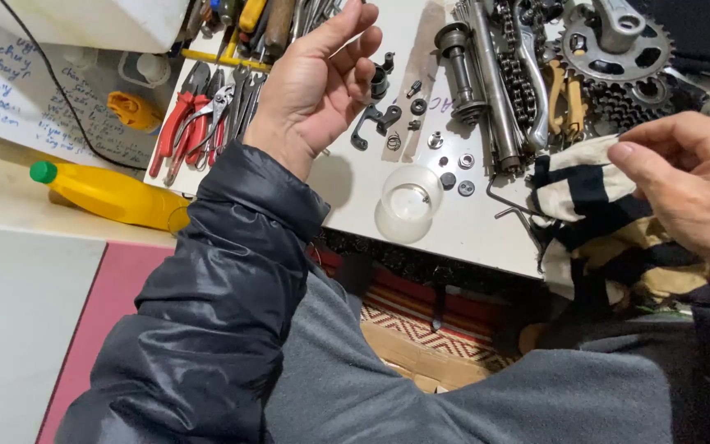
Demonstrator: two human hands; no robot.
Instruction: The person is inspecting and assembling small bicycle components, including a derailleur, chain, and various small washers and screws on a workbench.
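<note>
While the head camera looks down on a white work board [454, 234], the left hand [318, 82] hovers above it with the palm turned up and the fingers loosely curled, holding nothing. Just beside its fingertips lie small dark metal parts [380, 115], about four curved pieces, and near them a scatter of some six washers and nuts [454, 168]. One clear plastic cup [408, 201] stands near the board's front edge. The right hand [692, 185] sits over one black-and-cream striped rag [593, 214], thumb and fingers drawn together against the cloth; whether it pinches a small part there, I cannot tell. Behind the rag lie one toothed chainring with its crank [618, 49], one bicycle chain [515, 66] and one steel axle [482, 82]. Left of the open hand rest two red-handled pliers [182, 119] and several spanners, too overlapped to count. One yellow bottle with a green cap [108, 193] lies off the board's left corner, on a pale table.
</note>
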